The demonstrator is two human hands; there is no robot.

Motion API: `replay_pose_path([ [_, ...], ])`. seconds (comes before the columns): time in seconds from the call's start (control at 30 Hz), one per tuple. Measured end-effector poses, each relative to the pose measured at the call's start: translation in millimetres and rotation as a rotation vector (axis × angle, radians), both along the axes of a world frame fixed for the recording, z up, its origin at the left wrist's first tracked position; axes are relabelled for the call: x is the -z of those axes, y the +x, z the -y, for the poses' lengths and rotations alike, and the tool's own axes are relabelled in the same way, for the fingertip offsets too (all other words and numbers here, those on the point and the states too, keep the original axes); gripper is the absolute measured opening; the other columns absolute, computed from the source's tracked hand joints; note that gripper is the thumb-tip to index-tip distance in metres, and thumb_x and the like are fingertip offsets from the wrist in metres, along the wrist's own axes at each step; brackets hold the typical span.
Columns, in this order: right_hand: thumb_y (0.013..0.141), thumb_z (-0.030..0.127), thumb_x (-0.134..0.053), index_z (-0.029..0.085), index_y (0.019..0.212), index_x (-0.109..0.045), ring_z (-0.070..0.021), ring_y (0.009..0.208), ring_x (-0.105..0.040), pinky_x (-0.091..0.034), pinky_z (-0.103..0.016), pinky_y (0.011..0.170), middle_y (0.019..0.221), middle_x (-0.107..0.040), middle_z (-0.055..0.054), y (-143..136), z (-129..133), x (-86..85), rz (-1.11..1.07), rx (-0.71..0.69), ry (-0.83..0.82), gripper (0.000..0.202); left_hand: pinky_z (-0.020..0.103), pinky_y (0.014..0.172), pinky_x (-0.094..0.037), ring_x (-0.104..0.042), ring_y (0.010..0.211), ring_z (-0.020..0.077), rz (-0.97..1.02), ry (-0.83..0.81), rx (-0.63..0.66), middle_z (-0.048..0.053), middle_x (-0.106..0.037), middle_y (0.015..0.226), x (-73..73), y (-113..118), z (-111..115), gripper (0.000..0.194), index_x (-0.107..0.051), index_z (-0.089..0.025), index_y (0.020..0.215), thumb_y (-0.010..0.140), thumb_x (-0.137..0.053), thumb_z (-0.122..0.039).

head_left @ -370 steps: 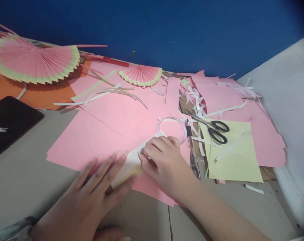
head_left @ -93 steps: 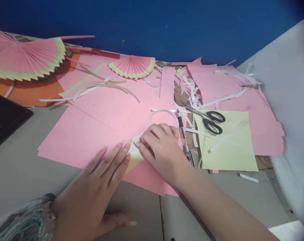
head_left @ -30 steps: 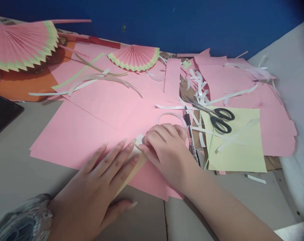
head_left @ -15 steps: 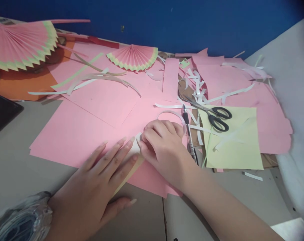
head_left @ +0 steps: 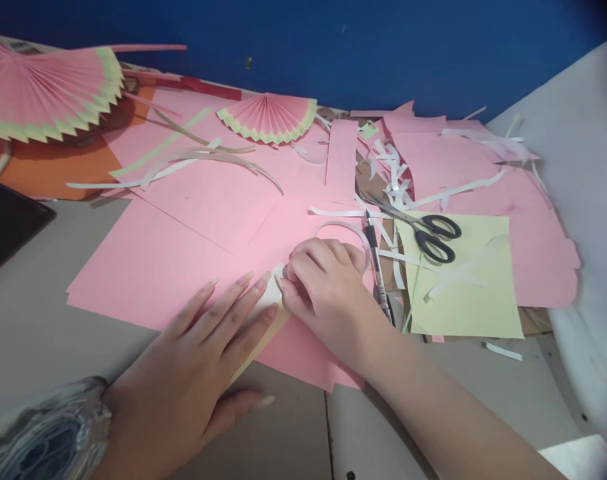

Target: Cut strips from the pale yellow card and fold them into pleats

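Observation:
My left hand (head_left: pixel 203 353) lies flat with fingers spread, pressing down a pale yellow paper strip (head_left: pixel 257 348) that slants across pink sheets. Along the strip runs a white band (head_left: pixel 271 292), part of it hidden under my left fingers. At the band's upper end my right hand (head_left: pixel 328 293) is closed, thumb and forefinger pinched on its tip. Whether that tip is lifted off the paper cannot be made out. The pink paper (head_left: pixel 183 260) spreads beneath both hands. Just beyond my right hand are a black pen (head_left: pixel 375 257) and a curled white strip (head_left: pixel 341 227).
Black-handled scissors (head_left: pixel 436 237) rest on a yellow sheet (head_left: pixel 468 300) to the right. Two pleated pink fans, a larger one (head_left: pixel 43 93) and a smaller one (head_left: pixel 268 117), sit at the back. White scraps (head_left: pixel 396 170) lie near a blue wall (head_left: pixel 303 47). A dark object (head_left: pixel 13 227) is at left.
The view has shifted slightly. Both hands keep nearly the same place and grip on the strip; nothing else has visibly moved.

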State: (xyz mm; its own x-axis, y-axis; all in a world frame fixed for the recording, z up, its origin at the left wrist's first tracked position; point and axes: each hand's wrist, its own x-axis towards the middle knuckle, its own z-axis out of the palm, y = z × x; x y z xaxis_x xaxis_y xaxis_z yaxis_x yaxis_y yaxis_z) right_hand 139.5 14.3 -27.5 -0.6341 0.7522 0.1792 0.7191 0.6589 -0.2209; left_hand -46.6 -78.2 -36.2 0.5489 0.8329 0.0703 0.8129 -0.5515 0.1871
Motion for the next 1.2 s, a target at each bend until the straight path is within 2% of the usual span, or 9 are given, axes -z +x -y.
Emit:
replay_pose_path([
  [0.37,0.089,0.024,-0.047,0.019,0.078,-0.053,-0.0197,0.088,-0.048,-0.027,-0.036,0.08,0.092,-0.059,-0.004,2.1,-0.6,0.4,-0.001,0.01,-0.028,0.013,0.048,0.111,-0.017,-0.029,0.137,0.0299,0.011,0.024,-0.01,0.01,-0.028,0.151,0.4,-0.2,1.9,0.068,-0.034,-0.022,0.142,0.086,-0.039,-0.06],
  [0.67,0.087,0.028,-0.052,0.021,0.085,-0.055,-0.019,0.089,-0.049,-0.027,-0.036,0.081,0.093,-0.059,-0.002,3.2,-0.3,-3.6,0.006,0.058,-0.039,0.008,0.049,0.109,-0.021,-0.025,0.138,0.0321,-0.043,0.036,0.052,0.014,-0.025,0.152,-3.6,-2.0,-1.4,0.067,-0.036,-0.017,0.141,0.088,-0.04,-0.058],
  [0.8,0.09,0.034,-0.049,0.022,0.087,-0.055,-0.0191,0.09,-0.049,-0.027,-0.035,0.082,0.094,-0.059,-0.002,6.3,-1.1,-8.6,-0.01,0.053,-0.1,0.014,0.051,0.108,-0.021,-0.022,0.139,0.0332,-0.073,0.013,0.051,0.015,-0.022,0.153,-4.8,-3.0,0.3,0.069,-0.032,-0.017,0.143,0.088,-0.039,-0.058],
  [0.87,0.094,0.031,-0.043,0.022,0.09,-0.055,-0.0184,0.093,-0.049,-0.028,-0.035,0.083,0.095,-0.06,-0.001,8.0,-1.9,-10.5,-0.038,0.039,-0.138,0.015,0.053,0.108,-0.021,-0.021,0.139,0.0332,-0.095,-0.001,0.052,0.015,-0.021,0.153,-8.1,-4.2,2.1,0.069,-0.031,-0.016,0.143,0.089,-0.038,-0.058],
  [0.97,0.095,0.024,-0.037,0.021,0.091,-0.055,-0.018,0.097,-0.049,-0.028,-0.034,0.084,0.096,-0.061,-0.001,9.1,-1.9,-11.2,-0.042,0.012,-0.147,0.019,0.055,0.108,-0.021,-0.025,0.138,0.0336,-0.093,0.011,0.041,0.016,-0.025,0.152,-15.1,-5.4,2.8,0.069,-0.036,-0.015,0.14,0.088,-0.039,-0.06],
  [1.1,0.095,0.023,-0.035,0.02,0.089,-0.055,-0.0194,0.095,-0.048,-0.028,-0.036,0.086,0.098,-0.06,-0.004,8.2,0.5,-8.9,0.026,-0.027,-0.067,0.02,0.053,0.108,-0.024,-0.038,0.13,0.0321,-0.028,0.015,0.017,0.016,-0.044,0.141,-19.0,-1.4,-6.3,0.054,-0.056,-0.014,0.121,0.088,-0.042,-0.055],
  [1.13,0.095,0.023,-0.035,0.019,0.09,-0.055,-0.0194,0.094,-0.048,-0.028,-0.037,0.087,0.099,-0.059,-0.005,7.9,1.1,-8.2,0.046,-0.036,-0.042,0.021,0.051,0.108,-0.025,-0.037,0.131,0.0311,-0.011,0.012,0.024,0.015,-0.045,0.141,-18.1,0.3,-9.6,0.052,-0.057,-0.014,0.12,0.089,-0.041,-0.053],
  [1.2,0.096,0.023,-0.034,0.019,0.094,-0.054,-0.0197,0.095,-0.047,-0.027,-0.038,0.089,0.101,-0.058,-0.006,7.7,1.7,-7.3,0.084,-0.041,0.0,0.021,0.049,0.11,-0.024,-0.031,0.135,0.0295,-0.001,0.01,0.046,0.013,-0.04,0.145,-14.7,3.2,-15.2,0.055,-0.05,-0.014,0.129,0.091,-0.04,-0.052],
])
